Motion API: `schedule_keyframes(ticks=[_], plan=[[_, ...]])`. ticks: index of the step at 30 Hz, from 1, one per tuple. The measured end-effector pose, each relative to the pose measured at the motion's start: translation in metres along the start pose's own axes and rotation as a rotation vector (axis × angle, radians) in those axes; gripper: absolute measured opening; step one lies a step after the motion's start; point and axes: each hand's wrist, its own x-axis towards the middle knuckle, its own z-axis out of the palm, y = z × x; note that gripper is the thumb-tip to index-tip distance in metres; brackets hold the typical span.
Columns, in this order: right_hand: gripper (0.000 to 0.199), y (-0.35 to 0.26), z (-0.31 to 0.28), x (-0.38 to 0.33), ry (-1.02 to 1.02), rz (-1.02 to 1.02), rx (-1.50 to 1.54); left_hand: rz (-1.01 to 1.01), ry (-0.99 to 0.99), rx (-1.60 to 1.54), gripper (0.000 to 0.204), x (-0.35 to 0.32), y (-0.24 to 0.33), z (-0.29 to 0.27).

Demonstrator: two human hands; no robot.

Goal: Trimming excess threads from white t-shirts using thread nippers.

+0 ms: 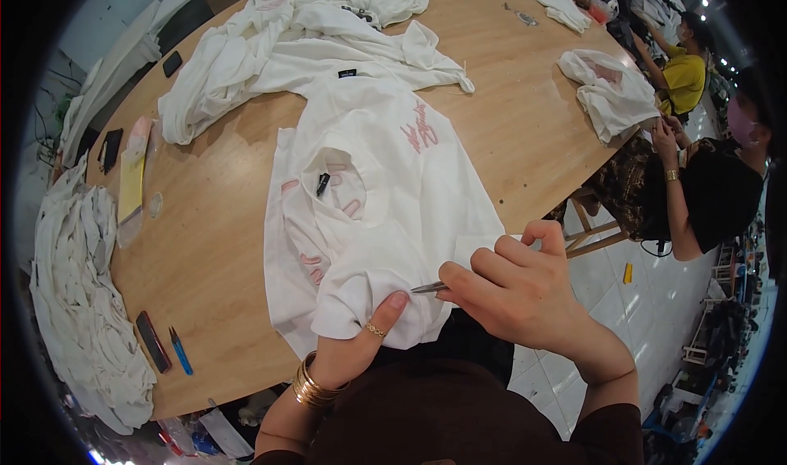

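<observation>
A white T-shirt point(402, 195) with pink lettering lies across the table's near edge and toward my lap, its neck opening facing up. My left hand point(373, 326) is closed on a fold of it, thumb on top and the other fingers hidden under the cloth. In my right hand point(512, 289) is a slim, pointed metal tool point(428, 287), pinched between thumb and fingers. Its tip meets the fabric just beside my left thumb. Whether the tool is tweezers or snips I cannot tell.
More white shirts point(246, 63) are heaped at the table's far side, and a pile of white cloth point(78, 301) hangs over its left edge. Blue tweezers point(180, 350) lie beside a dark red phone-like object point(153, 342). At the right, a seated person point(713, 178) handles a white garment point(607, 92).
</observation>
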Motion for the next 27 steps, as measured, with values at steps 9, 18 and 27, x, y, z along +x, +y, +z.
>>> schedule_keyframes(ticks=[9,18,27], plan=[[0.017,0.004,0.004,-0.001,0.001,0.024,0.087,0.086,-0.01,0.083,0.014,0.001,0.001,-0.001],[0.018,0.01,0.015,-0.003,-0.067,0.121,0.42,0.079,0.009,0.011,0.014,0.001,0.004,-0.001],[0.02,0.007,0.026,-0.008,-0.01,0.018,0.204,0.061,0.028,-0.03,0.014,0.001,0.004,0.0]])
